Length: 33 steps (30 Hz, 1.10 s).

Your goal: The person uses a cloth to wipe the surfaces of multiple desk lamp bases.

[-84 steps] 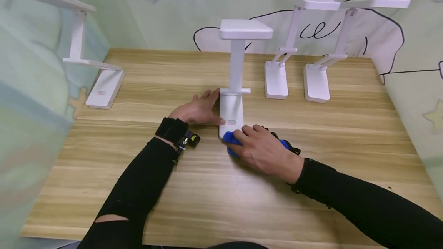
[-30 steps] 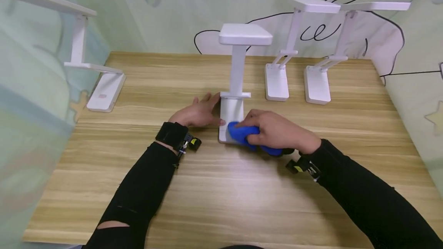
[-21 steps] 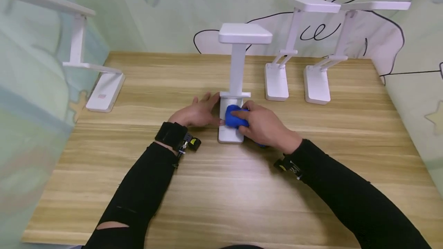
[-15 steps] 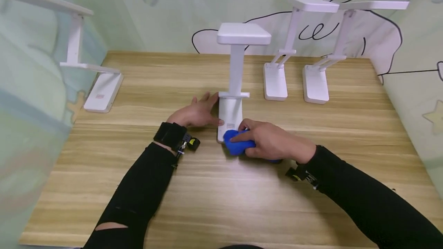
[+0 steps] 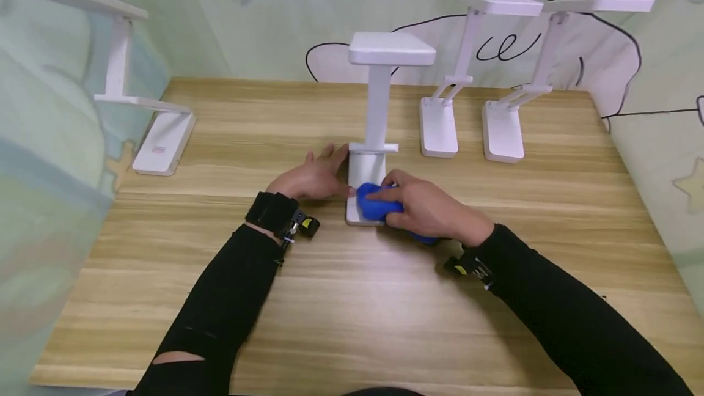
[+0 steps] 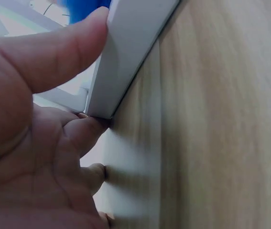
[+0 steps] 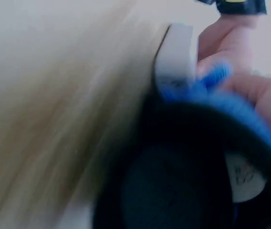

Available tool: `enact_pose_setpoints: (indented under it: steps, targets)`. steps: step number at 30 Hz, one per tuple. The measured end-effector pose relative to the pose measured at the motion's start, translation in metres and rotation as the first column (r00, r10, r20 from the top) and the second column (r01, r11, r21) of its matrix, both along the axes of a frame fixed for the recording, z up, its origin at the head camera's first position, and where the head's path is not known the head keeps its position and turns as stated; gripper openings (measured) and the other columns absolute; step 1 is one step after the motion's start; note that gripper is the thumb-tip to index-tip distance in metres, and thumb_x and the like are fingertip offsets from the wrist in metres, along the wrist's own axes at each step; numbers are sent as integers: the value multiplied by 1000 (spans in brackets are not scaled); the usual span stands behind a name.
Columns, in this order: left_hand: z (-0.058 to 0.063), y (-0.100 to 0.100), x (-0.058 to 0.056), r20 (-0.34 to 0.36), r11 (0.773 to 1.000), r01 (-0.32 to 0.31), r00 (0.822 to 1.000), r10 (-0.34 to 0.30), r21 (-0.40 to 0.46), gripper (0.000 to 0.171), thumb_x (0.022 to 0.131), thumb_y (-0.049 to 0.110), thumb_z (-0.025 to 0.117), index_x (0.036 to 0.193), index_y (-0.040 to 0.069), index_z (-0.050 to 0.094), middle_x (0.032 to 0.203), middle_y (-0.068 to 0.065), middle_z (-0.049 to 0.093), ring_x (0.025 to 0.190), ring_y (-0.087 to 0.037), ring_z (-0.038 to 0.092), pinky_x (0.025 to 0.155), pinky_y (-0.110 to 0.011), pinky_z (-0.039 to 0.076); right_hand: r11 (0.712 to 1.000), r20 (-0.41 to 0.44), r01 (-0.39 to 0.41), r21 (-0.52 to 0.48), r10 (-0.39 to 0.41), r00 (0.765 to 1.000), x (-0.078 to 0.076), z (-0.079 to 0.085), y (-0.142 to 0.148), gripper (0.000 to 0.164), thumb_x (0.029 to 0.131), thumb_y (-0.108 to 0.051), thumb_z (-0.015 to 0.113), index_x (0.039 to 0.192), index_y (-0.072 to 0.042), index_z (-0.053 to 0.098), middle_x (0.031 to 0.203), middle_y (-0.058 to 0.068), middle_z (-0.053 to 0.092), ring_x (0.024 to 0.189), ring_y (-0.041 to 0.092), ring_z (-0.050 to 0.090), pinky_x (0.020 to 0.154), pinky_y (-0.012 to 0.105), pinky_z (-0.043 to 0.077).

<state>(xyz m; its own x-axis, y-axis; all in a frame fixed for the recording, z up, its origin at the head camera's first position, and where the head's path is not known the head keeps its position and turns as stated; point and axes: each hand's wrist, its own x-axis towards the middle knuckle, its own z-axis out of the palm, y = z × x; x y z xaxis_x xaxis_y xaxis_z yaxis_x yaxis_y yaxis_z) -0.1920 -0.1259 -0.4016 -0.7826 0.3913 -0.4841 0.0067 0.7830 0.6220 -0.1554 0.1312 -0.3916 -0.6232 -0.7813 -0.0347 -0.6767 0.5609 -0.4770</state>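
Note:
In the head view my right hand (image 5: 423,203) pinches a soft blue cloth (image 5: 376,201) and presses it on the base of a white folding desk lamp (image 5: 376,109). The cloth covers much of the base's front part. In the right wrist view a dark part and a white label (image 7: 244,179) show beside the cloth's blue edge, near the blurred lamp base (image 7: 176,57). My left hand (image 5: 313,179) touches the base's left side with fingers spread. In the left wrist view its thumb (image 6: 73,50) lies along the base's side (image 6: 130,52), and a finger reaches the far corner.
Two more white desk lamps, one at back right (image 5: 439,127) and another beside it (image 5: 503,130), stand on the wooden table (image 5: 308,322). A further lamp (image 5: 165,142) stands at the left near the patterned wall (image 5: 247,23).
My right hand rubs the cloth back and forth over the base, from its front edge up and down again. Just now it moved back up. The left hand and the lamps stay in place.

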Motion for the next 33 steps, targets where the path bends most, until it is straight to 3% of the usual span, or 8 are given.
enact_pose_setpoints:
  steps: [3, 5, 8, 12, 18, 24, 29, 33]
  targets:
    - [1, 0, 1, -7, 1000, 5, 1000, -5, -13, 108, 97, 40, 75, 171, 14, 2, 177, -17, 3, 164, -27, -12, 128, -50, -18, 996, 145, -88, 2, 87, 986, 5, 9, 6, 42, 89, -13, 74, 131, -17, 77, 124, 9, 62, 105, 21, 62, 87, 36, 54]
    - [1, 0, 0, -10, 1000, 14, 1000, -14, -11, 107, 97, 40, 75, 171, 13, 2, 177, -17, 6, 164, -27, -12, 128, -50, -19, 997, 156, -78, -1, 77, 985, 1, 13, 7, 41, 90, -14, 74, 131, -17, 77, 125, 8, 63, 105, 22, 63, 88, 37, 55]
    - [0, 1, -1, -14, 1000, 16, 1000, -16, 9, 107, 97, 40, 75, 171, 14, 2, 177, -16, 9, 164, -25, -12, 128, -48, -20, 998, 41, 55, -2, -55, 998, -10, 12, 4, 45, 94, -17, 71, 139, -14, 71, 129, 16, 62, 105, 28, 64, 88, 43, 57]
    - [-2, 3, -2, -6, 999, 6, 1000, -6, 35, 107, 97, 39, 76, 171, 15, 3, 177, -14, 10, 164, -23, -13, 127, -46, -22, 981, -139, 190, 35, -184, 973, -19, 1, -1, 50, 98, -19, 70, 147, -7, 63, 132, 27, 59, 110, 36, 64, 92, 50, 58]
    - [-2, 3, -2, -8, 1000, 1, 1000, -1, 22, 108, 97, 41, 76, 171, 16, 2, 178, -13, 4, 164, -23, -13, 128, -46, -21, 998, -196, 30, 55, -19, 980, 2, -4, -1, 46, 94, -18, 77, 138, -6, 70, 123, 23, 63, 106, 32, 65, 93, 46, 59]
    - [-2, 1, 0, -40, 1000, -13, 999, 13, 9, 107, 96, 44, 76, 172, 18, 4, 177, -17, 3, 164, -33, -9, 130, -52, -13, 996, -84, -62, 71, 68, 994, 24, 8, 5, 46, 93, -18, 77, 138, -12, 71, 125, 15, 64, 99, 23, 65, 85, 40, 58]
    - [-2, -6, 20, -176, 974, -156, 967, 185, 166, 84, 101, 42, 70, 167, 12, 29, 171, -16, 33, 159, -36, 28, 130, -53, 22, 985, 105, 163, -52, -157, 982, 34, 14, 3, 50, 100, -18, 70, 147, -8, 60, 136, 15, 62, 115, 29, 66, 96, 49, 57]
    - [14, 5, 56, -204, 906, -224, 928, 310, 359, 54, 106, 37, 64, 150, 8, 52, 146, -14, 60, 136, -33, 57, 112, -51, 48, 874, 307, 441, -203, -371, 876, 37, 16, -5, 46, 102, -20, 69, 140, -4, 48, 138, 24, 60, 120, 39, 64, 98, 58, 55]
